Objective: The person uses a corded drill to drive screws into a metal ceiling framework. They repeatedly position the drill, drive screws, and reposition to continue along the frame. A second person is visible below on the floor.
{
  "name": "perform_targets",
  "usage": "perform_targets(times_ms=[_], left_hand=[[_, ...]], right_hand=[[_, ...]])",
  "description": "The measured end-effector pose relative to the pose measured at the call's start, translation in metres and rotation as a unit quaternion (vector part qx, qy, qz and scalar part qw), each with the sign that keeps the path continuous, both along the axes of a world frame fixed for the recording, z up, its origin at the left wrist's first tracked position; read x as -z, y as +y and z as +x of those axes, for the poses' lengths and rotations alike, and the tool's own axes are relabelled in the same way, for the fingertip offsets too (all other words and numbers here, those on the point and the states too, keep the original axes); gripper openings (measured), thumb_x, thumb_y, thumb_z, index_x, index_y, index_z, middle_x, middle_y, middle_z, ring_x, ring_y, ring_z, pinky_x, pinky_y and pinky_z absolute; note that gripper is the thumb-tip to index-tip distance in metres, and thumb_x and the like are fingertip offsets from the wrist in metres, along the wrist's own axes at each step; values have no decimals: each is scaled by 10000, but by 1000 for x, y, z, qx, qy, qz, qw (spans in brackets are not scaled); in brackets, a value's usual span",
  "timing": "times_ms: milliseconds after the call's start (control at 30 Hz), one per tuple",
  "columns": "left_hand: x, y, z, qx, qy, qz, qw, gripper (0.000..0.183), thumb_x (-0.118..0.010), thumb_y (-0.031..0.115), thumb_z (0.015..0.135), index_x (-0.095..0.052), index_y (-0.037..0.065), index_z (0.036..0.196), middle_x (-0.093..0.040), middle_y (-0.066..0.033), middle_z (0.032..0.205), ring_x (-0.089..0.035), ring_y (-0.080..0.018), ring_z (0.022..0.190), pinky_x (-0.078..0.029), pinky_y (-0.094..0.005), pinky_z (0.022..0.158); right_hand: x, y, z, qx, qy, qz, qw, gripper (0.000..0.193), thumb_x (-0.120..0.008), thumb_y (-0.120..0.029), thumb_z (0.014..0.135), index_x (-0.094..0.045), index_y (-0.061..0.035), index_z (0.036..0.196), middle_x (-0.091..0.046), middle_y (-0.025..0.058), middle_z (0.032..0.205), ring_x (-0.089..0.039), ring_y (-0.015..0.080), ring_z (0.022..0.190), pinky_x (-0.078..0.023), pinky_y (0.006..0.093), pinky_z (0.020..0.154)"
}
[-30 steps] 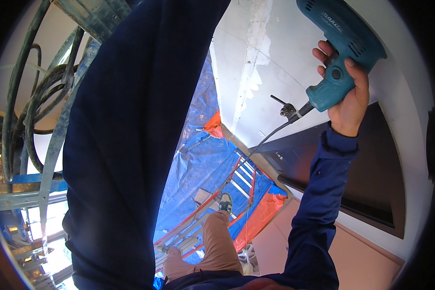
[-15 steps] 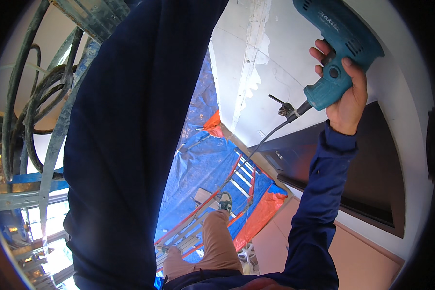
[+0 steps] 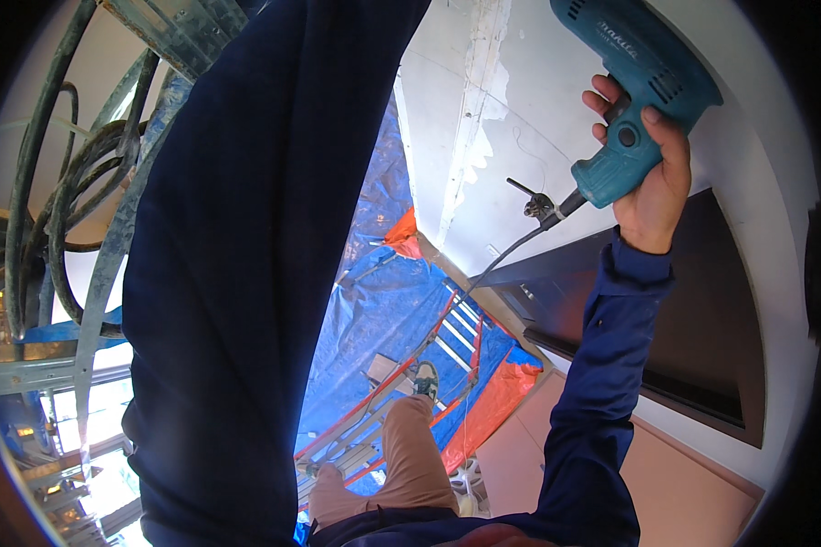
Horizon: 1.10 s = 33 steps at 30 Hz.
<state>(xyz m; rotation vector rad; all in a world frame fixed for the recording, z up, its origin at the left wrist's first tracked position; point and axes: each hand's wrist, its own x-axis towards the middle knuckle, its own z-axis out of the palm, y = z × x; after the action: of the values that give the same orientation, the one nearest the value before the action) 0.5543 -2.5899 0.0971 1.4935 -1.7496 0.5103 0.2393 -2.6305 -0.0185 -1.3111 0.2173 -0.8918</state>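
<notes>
My right hand (image 3: 652, 205) is raised at the upper right, wrapped around the grip of a teal corded power drill (image 3: 646, 55). The thumb lies along the near side of the grip, while several fingertips show at the trigger side. The drill's front end runs out of the picture at the top. From the grip's base hangs a black power cord (image 3: 511, 251), with a chuck key (image 3: 540, 206) fastened to it. My left arm, in a dark blue sleeve (image 3: 237, 273), reaches up across the left half. The left hand lies beyond the top edge.
Coiled dark cables (image 3: 64, 210) hang by metal framing (image 3: 178, 36) at the left. Below, a ladder (image 3: 456, 333) with red rails stands over blue tarpaulin (image 3: 365, 314); my shoe (image 3: 424, 378) is beside its rails. A pale wall (image 3: 538, 82) and a dark recessed panel (image 3: 693, 301) are at the right.
The drill and my right hand have shifted very slightly left. My left sleeve has edged a little to the right; the grip on the drill is unchanged.
</notes>
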Motion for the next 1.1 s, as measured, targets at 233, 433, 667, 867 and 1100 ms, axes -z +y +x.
perform_targets(times_ms=[233,433,667,867,1100], left_hand=[[1,-1,2,-13,-43,-39,998,516,-604,417,1002,-550,71,1381,-581,-164,1401,-560,-313,1234,-459,-402,1052],[1,2,-2,-150,-179,-86,969,501,-626,426,987,-594,82,1349,-609,-162,1370,-576,-322,1212,-468,-417,1036],[3,1,3,-132,-144,-72,978,504,-616,406,1000,-569,70,1372,-594,-166,1391,-565,-317,1228,-467,-409,1038],[0,1,-4,35,9,-51,998,504,-618,390,1002,-563,45,1365,-597,-184,1365,-572,-305,1208,-482,-397,1017],[-5,12,-12,-100,-137,-59,984,511,-642,376,990,-554,28,1353,-600,-175,1347,-578,-300,1187,-500,-405,990]], right_hand=[[2,1,1,8,3,-8,1000,485,-687,-365,875,-596,-102,1272,-720,174,1217,-717,302,1108,-548,402,920],[3,2,1,11,-9,-9,1000,480,-688,-358,876,-599,-96,1268,-723,174,1202,-721,299,1089,-555,396,902],[2,2,1,10,-15,-8,1000,466,-687,-342,879,-609,-80,1256,-726,168,1186,-723,288,1078,-558,365,886],[1,2,1,5,-19,7,1000,458,-688,-328,882,-611,-74,1255,-728,169,1179,-726,285,1070,-563,358,870],[1,1,1,1,-22,0,1000,448,-688,-330,884,-613,-80,1248,-727,169,1188,-730,282,1062,-565,362,866]])
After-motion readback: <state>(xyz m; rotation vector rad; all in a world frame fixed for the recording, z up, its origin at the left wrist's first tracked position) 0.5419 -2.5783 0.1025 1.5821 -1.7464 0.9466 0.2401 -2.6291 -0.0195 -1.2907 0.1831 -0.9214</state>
